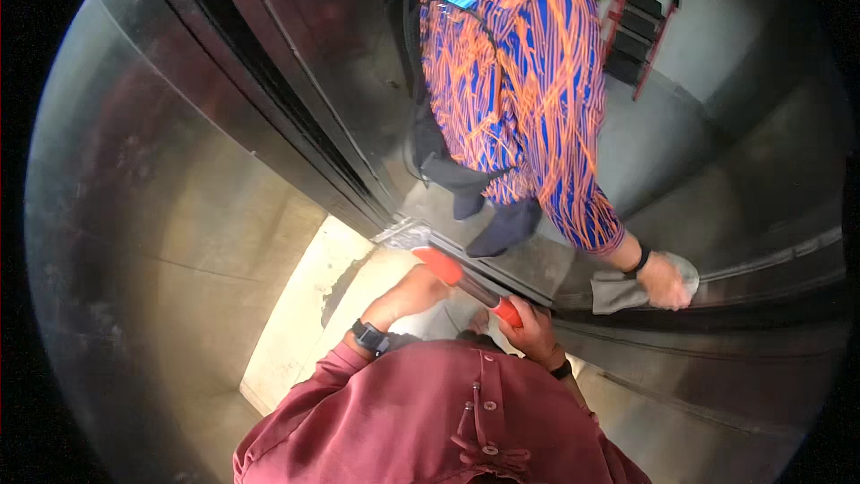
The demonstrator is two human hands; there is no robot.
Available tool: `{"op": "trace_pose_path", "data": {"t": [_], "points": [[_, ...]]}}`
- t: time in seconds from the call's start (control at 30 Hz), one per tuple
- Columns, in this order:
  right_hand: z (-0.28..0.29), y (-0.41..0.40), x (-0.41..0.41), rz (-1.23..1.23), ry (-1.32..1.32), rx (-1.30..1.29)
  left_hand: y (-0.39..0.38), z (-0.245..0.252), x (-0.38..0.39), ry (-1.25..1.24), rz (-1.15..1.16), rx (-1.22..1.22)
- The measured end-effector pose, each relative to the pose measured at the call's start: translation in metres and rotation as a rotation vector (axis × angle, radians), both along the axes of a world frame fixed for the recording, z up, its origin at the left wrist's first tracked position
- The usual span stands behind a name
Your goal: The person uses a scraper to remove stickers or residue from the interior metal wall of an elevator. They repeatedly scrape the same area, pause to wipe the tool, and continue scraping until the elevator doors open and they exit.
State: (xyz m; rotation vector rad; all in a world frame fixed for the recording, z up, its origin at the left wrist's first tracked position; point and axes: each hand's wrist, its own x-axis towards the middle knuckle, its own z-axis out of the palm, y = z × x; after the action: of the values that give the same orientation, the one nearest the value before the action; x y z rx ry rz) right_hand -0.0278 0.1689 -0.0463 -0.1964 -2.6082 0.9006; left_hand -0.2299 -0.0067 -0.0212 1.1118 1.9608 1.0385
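Observation:
A long-handled tool (478, 287) with red-orange end parts and a dark grey shaft slants across in front of my body. My right hand (534, 333) grips its near red-orange handle. My left hand (413, 292) is around the underside of the far red-orange part, its fingers partly hidden there. Beyond that part, a pale, blurred patch (406, 234) lies at the left end of the grooved metal door sill (494, 272); I cannot tell whether it belongs to the tool.
Across the sill stands another person (510, 81) in a blue and orange patterned top, whose hand presses a grey cloth (615, 292) against a dark metal edge at the right. Shiny metal panels (201, 228) flank me. A red stepladder (641, 27) with black treads stands beyond.

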Motion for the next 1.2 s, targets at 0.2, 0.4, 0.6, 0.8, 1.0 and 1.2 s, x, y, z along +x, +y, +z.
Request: {"op": "trace_pose_path", "data": {"t": [0.2,0.4,0.6,0.8,1.0,1.2], "points": [[0.003,0.024,-0.061,0.136,0.143,-0.075,0.002,-0.022,-0.029,-0.129,0.04,-0.213],[-0.046,0.033,-0.119,0.15,-0.031,0.0,-0.003,-0.057,-0.114,-0.102,0.09,-0.042],[-0.099,0.043,-0.16,0.185,-0.15,0.079,0.004,-0.108,-0.229,-0.225,-0.071,-0.099],[-0.101,0.028,-0.236,-0.113,-0.534,-0.948,0.039,-0.176,-0.339,0.002,0.045,0.203],[-0.04,-0.018,-0.344,-0.805,-0.53,-1.305,0.027,-0.119,-0.451,0.107,0.052,0.136],[-0.05,-0.042,-0.333,-0.472,-0.25,-1.56,0.019,-0.072,-0.458,0.151,0.123,0.095]]}}
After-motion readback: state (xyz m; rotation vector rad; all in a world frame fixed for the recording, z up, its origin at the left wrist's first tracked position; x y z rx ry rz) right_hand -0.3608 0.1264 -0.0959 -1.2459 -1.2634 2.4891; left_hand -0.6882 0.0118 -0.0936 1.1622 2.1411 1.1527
